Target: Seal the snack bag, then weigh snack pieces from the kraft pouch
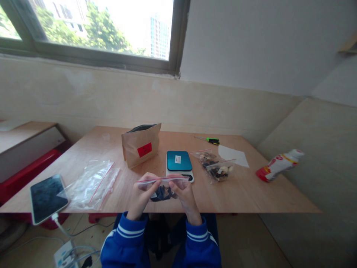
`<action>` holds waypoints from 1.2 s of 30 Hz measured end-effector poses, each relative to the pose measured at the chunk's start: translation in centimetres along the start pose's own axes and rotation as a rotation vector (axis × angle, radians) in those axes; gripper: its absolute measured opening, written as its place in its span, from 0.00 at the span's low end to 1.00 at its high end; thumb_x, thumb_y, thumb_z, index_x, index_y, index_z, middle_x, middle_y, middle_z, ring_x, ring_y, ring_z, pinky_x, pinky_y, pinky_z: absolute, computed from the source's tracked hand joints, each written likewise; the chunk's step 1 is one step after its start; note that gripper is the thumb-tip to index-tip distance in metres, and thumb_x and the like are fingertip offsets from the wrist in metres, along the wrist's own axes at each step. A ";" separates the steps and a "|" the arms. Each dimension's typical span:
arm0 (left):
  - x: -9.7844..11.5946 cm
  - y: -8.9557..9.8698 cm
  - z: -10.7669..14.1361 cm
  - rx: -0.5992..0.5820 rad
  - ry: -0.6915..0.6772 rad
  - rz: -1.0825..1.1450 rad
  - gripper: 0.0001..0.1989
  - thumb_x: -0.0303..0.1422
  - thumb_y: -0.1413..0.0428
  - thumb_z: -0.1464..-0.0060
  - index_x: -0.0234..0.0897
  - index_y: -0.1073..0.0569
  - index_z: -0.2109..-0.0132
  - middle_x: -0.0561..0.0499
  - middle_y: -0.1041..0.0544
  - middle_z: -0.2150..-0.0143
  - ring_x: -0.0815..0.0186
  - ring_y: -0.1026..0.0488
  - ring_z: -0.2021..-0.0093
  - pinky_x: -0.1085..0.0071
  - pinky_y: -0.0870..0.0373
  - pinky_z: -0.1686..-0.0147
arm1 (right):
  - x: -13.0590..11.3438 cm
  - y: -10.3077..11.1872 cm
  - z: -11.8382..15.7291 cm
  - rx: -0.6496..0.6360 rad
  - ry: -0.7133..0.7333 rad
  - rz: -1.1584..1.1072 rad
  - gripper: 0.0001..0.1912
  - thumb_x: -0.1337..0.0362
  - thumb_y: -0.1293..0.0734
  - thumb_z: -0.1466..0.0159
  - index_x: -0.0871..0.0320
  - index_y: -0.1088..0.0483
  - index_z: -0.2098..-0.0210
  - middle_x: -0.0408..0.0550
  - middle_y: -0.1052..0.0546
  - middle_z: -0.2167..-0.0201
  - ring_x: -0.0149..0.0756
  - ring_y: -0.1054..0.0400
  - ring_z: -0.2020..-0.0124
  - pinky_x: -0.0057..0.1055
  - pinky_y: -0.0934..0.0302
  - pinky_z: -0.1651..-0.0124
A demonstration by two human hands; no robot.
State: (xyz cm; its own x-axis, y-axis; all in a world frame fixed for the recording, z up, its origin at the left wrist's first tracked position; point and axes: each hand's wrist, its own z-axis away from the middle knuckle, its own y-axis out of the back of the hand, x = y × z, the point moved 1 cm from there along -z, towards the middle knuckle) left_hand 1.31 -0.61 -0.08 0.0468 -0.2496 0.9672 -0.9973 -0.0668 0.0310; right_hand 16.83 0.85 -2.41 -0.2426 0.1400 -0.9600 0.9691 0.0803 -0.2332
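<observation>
Zip bag of dark dried pieces at six o'clock, top edge pinched by left hand and right hand, just below teal kitchen scale.

Kraft pouch: red sticker, no print legible from here
Digital scale: white sticker, tiny print, unreadable
Plastic bottle: red lettering, too blurred to read

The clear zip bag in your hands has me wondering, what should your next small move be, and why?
Probably press along the red-striped zip of the bag, since the left hand and right hand hold its top edge and dark pieces lie inside.
</observation>
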 end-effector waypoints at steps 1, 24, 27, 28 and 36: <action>0.1 0.0 0.0 -0.016 0.010 0.025 0.10 0.38 0.41 0.48 0.35 0.27 0.69 0.54 0.28 0.73 0.69 0.30 0.72 0.75 0.34 0.71 | 0.0 -0.1 0.0 0.003 -0.005 0.010 0.13 0.56 0.27 0.47 0.57 0.24 0.65 0.45 0.22 0.71 0.33 0.29 0.70 0.28 0.34 0.67; 0.3 -1.0 0.2 0.051 -0.014 0.013 0.10 0.37 0.38 0.52 0.34 0.25 0.72 0.51 0.25 0.73 0.68 0.29 0.72 0.74 0.34 0.72 | -1.1 -1.3 0.2 0.017 0.137 0.157 0.07 0.60 0.31 0.42 0.57 0.27 0.72 0.43 0.25 0.75 0.31 0.30 0.73 0.27 0.36 0.70; 0.3 -1.2 0.2 0.073 -0.001 0.013 0.11 0.37 0.38 0.53 0.34 0.26 0.73 0.51 0.26 0.74 0.69 0.30 0.74 0.73 0.35 0.73 | -1.2 -1.4 0.2 0.043 0.141 0.149 0.07 0.60 0.31 0.43 0.57 0.28 0.72 0.43 0.24 0.75 0.32 0.29 0.73 0.26 0.35 0.70; 0.3 -1.3 0.2 0.077 0.006 0.014 0.11 0.37 0.38 0.53 0.34 0.26 0.73 0.51 0.26 0.74 0.69 0.31 0.74 0.74 0.35 0.74 | -1.1 -1.5 0.3 0.056 0.143 0.146 0.07 0.60 0.30 0.43 0.57 0.28 0.72 0.43 0.24 0.75 0.32 0.29 0.73 0.26 0.35 0.70; 0.2 -1.5 0.2 0.109 0.040 0.004 0.10 0.37 0.38 0.53 0.34 0.25 0.71 0.51 0.24 0.75 0.68 0.29 0.73 0.74 0.34 0.73 | -0.9 -2.2 0.5 0.151 0.199 0.184 0.06 0.61 0.31 0.42 0.57 0.29 0.72 0.42 0.25 0.74 0.31 0.30 0.73 0.26 0.35 0.69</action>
State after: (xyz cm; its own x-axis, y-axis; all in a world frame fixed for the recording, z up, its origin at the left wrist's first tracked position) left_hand 2.80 -0.71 -0.01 0.0387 -0.2114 0.9766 -0.9852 -0.1712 0.0020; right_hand 14.93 0.07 -1.08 -0.0519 0.3299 -0.9426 0.9896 -0.1100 -0.0930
